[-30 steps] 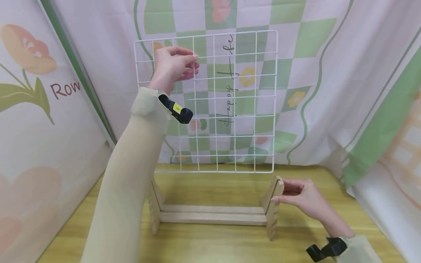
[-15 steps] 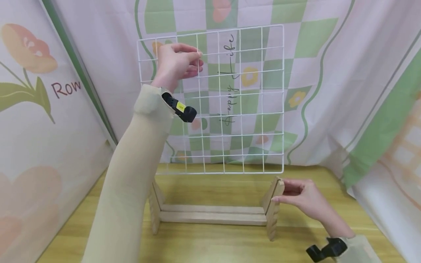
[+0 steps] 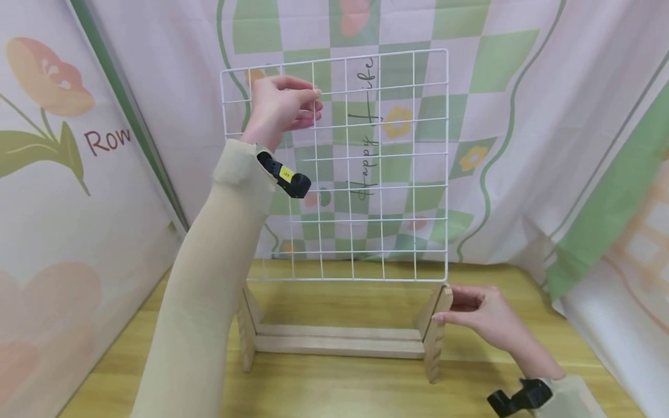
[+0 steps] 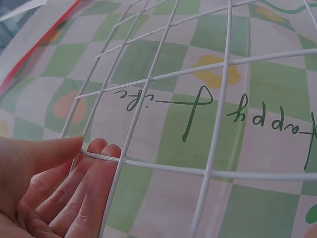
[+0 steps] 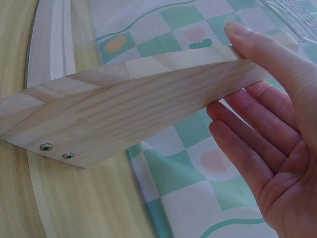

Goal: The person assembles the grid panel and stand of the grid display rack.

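Note:
A white wire grid panel [image 3: 364, 157] is held upright above a wooden stand [image 3: 340, 347]. My left hand [image 3: 282, 107] pinches a wire near the panel's upper left; in the left wrist view the thumb and fingers of that hand [image 4: 59, 183] close on the wire. The panel's lower right corner comes right at the top of the stand's right side piece [image 3: 438, 334]. My right hand [image 3: 483, 319] grips the upper part of this side piece from outside, thumb along one edge and fingers at the other. Two metal screws [image 5: 46, 147] show low on the side board. My left sleeve hides the panel's lower left corner.
The stand rests on a wood-grain tabletop [image 3: 334, 389]. Behind it hangs a green and white checked curtain [image 3: 481, 61] with printed flowers and lettering. Printed fabric walls [image 3: 68, 232] close in the left and right sides.
The panel has shifted right, rising and then dropping, so its bottom edge is now nearer the stand's top. My right hand and the stand have stayed in place.

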Action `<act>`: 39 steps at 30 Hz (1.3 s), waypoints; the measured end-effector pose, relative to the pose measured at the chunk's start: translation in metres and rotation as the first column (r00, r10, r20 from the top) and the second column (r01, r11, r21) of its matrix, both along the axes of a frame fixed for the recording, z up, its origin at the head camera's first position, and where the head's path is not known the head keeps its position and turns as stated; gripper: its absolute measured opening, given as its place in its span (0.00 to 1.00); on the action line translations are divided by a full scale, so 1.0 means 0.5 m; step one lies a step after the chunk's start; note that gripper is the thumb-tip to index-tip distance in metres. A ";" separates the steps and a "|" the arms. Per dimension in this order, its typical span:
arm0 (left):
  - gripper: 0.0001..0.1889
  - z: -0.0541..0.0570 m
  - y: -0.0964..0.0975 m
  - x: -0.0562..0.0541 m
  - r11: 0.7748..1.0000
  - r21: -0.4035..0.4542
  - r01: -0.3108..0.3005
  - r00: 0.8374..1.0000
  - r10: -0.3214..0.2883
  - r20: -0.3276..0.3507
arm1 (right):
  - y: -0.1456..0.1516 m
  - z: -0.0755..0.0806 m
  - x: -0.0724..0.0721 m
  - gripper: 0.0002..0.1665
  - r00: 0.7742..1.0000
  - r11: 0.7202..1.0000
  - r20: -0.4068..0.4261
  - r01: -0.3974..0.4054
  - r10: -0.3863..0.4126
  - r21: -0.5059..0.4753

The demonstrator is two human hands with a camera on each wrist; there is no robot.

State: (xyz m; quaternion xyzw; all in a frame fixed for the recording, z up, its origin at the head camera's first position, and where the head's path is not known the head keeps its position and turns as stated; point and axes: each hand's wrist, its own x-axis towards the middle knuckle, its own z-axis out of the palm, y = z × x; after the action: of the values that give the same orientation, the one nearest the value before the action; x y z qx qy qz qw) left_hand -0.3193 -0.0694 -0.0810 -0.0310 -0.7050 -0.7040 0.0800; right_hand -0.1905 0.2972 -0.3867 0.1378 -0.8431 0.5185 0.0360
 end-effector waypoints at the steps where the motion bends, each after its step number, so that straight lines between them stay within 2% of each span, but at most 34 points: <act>1: 0.09 0.000 0.000 0.000 1.000 -0.002 0.001 1.000 -0.001 0.000 | 0.000 0.000 0.000 0.31 1.000 1.000 0.000 0.001 -0.001 0.000; 12: 0.10 -0.007 0.007 0.000 0.999 -0.031 0.006 1.000 -0.006 -0.006 | -0.002 0.001 -0.003 0.33 1.000 1.000 0.008 0.017 -0.017 0.016; 19: 0.08 -0.016 0.016 -0.003 1.000 -0.025 -0.015 1.000 0.014 -0.019 | -0.002 -0.001 -0.005 0.31 1.000 1.000 -0.015 -0.006 0.006 0.014; 27: 0.08 -0.022 0.020 -0.002 0.999 -0.026 -0.034 0.999 0.033 -0.037 | -0.001 -0.003 -0.006 0.32 1.000 1.000 0.006 0.011 -0.011 0.004; 39: 0.09 -0.031 0.026 -0.002 0.999 -0.039 -0.025 0.998 0.022 -0.066 | -0.002 -0.006 -0.006 0.31 1.000 1.000 0.000 0.001 -0.001 0.005</act>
State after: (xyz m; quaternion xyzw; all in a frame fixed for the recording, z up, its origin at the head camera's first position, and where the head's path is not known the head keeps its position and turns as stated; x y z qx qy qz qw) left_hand -0.3200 -0.0566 -0.0963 -0.0476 -0.7160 -0.6876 0.1108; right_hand -0.1934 0.2963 -0.3897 0.1376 -0.8443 0.5166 0.0358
